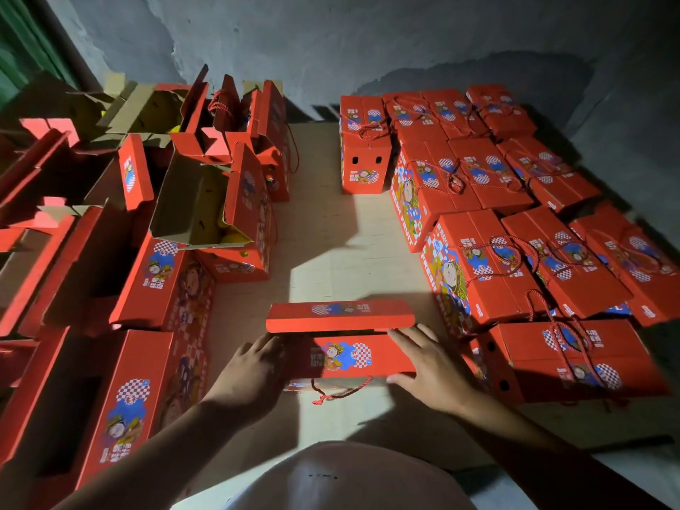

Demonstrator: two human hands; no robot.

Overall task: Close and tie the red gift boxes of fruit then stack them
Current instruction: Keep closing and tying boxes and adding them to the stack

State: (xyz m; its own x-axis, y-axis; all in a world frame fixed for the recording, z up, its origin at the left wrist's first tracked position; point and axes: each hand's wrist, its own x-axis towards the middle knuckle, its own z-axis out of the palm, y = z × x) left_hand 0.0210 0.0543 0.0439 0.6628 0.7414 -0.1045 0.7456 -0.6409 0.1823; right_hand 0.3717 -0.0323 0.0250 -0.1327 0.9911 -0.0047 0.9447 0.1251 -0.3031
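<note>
A red gift box (342, 357) stands on the cardboard floor sheet right in front of me. Its near lid flap lies almost flat and its far flap (340, 315) is folded down above it, with a dark gap between them. My left hand (254, 366) presses on the box's left end, fingers laid against the flap. My right hand (427, 362) rests on the right end with straight, spread fingers. A red cord handle (340, 392) hangs loose from the box's near side.
Closed, cord-tied red boxes (515, 200) stand in rows on the right, some stacked. Open red boxes with raised flaps (206, 200) crowd the left, yellow fruit showing in a few. Bare cardboard sheet (331, 233) runs between them. A grey wall stands behind.
</note>
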